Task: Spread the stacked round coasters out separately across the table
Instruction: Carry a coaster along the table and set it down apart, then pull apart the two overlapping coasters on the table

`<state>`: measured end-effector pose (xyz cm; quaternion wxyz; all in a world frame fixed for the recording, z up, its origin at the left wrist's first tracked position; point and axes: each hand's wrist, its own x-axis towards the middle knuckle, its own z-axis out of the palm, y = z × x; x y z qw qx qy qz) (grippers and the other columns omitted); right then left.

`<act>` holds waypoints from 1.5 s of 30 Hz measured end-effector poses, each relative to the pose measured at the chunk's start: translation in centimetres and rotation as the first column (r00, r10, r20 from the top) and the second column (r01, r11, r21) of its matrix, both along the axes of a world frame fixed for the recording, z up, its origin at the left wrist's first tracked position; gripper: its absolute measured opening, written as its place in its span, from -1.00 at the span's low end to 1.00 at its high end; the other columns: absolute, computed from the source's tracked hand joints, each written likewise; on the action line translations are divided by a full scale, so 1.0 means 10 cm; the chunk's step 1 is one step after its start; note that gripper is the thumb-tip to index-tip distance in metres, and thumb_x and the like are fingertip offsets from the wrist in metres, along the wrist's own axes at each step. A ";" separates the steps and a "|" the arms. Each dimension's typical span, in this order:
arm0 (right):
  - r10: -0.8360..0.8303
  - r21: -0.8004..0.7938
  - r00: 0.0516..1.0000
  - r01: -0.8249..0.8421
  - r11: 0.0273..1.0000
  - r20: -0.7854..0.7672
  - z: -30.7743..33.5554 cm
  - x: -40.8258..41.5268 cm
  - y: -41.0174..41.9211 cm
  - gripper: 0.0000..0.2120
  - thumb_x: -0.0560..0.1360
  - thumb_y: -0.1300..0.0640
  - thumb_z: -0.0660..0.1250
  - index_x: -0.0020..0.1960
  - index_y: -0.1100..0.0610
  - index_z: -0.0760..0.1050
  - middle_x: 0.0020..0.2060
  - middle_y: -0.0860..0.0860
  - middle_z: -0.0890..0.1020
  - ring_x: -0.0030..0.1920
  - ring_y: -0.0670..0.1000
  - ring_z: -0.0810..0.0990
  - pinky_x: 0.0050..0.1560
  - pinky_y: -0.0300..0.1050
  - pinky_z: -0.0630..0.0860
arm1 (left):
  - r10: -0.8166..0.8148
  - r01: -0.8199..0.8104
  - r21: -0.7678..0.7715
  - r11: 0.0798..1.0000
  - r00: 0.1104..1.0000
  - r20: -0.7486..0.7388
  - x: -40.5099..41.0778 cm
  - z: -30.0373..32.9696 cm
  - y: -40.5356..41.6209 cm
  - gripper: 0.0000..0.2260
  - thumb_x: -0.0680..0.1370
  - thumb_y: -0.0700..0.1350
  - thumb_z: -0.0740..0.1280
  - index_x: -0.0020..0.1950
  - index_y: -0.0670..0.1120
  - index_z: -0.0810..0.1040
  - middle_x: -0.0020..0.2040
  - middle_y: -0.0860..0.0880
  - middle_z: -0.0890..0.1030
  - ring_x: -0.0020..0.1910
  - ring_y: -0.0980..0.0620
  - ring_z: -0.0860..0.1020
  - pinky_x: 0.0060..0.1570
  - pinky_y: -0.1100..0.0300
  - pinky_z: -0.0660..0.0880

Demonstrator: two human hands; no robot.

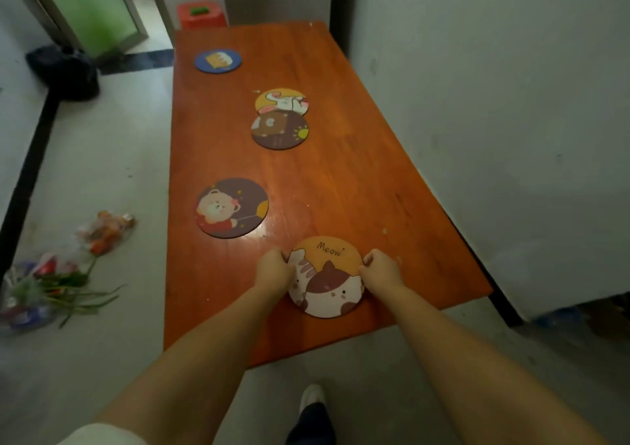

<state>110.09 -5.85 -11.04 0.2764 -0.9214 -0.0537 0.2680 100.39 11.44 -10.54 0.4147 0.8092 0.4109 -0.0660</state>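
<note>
The "Meow" cat coaster point(327, 279) lies flat near the table point(358, 185) edge at 6 o'clock, your left hand point(274, 269) gripping its 9 o'clock rim, your right hand point(380, 271) its 3 o'clock rim, equally near.

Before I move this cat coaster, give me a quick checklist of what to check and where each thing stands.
1. Both hands on it: left hand and right hand grip opposite edges of the cat coaster. Ok.
2. Only one coaster in the grip: cannot tell, its edge thickness is hidden.
3. Bare table to set it on: plenty beyond it to the right. Ok.
4. Others already separate: the bear coaster and blue coaster lie alone. Ok.
5. The rabbit coaster and brown coaster overlap. Not ok.
</note>
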 end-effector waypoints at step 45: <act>0.433 0.003 0.890 -0.437 0.899 0.142 0.83 4.64 -1.84 -0.75 0.51 0.10 0.27 0.13 0.21 0.50 0.09 0.17 0.62 0.08 0.17 0.57 0.11 -0.01 0.51 | 0.402 -0.406 -0.029 0.913 0.887 0.227 3.96 0.55 -2.05 -0.84 0.52 -0.08 0.32 -0.18 -0.10 0.39 -0.04 -0.26 0.62 -0.01 -0.21 0.58 -0.02 0.05 0.47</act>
